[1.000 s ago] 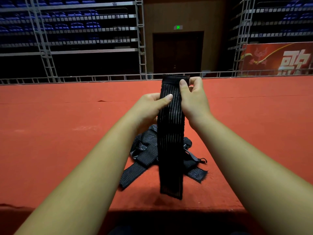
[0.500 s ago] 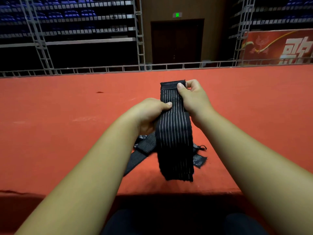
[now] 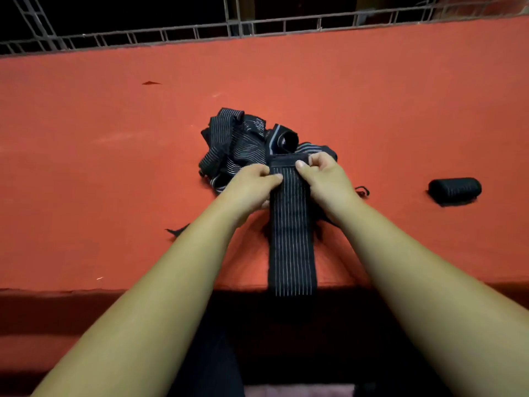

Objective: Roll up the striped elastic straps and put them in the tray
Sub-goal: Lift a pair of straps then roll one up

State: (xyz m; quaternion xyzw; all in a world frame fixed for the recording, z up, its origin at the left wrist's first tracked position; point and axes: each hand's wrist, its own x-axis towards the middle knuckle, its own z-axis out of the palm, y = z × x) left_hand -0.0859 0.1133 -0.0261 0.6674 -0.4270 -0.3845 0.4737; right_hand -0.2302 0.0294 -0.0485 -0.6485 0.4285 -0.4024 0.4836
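- Both hands meet at the centre of the frame. The left hand [image 3: 252, 181] and the right hand [image 3: 323, 176] each pinch the far end of one striped strap [image 3: 290, 233], thumbs on top and fingers curled beneath.
- The fingers under the strap are hidden by the fabric and the knuckles, so how far the end is folded over is hard to make out.
- This strap runs down the middle of the frame, flat on the red bench [image 3: 114, 167]. Its lower end hangs past the front edge into dark shadow, where its outline is lost.
- Just above the hands lies a tangled pile of straps [image 3: 237, 141]. They overlap too much to count, and the wrists cover the near part.
- One curled tube of strap [image 3: 287, 138] stands out at the pile's right side, touching the rest.
- One dark strap tip [image 3: 177, 231] peeks out beside the left forearm, the rest of it hidden.
- One rolled strap [image 3: 455, 189] lies alone at the right of the frame, well apart from the pile.
- A loose thread [image 3: 363, 191] curls just right of the right wrist.
- A metal railing [image 3: 200, 32] crosses the top, cut off by the frame edge, with darkness behind it.
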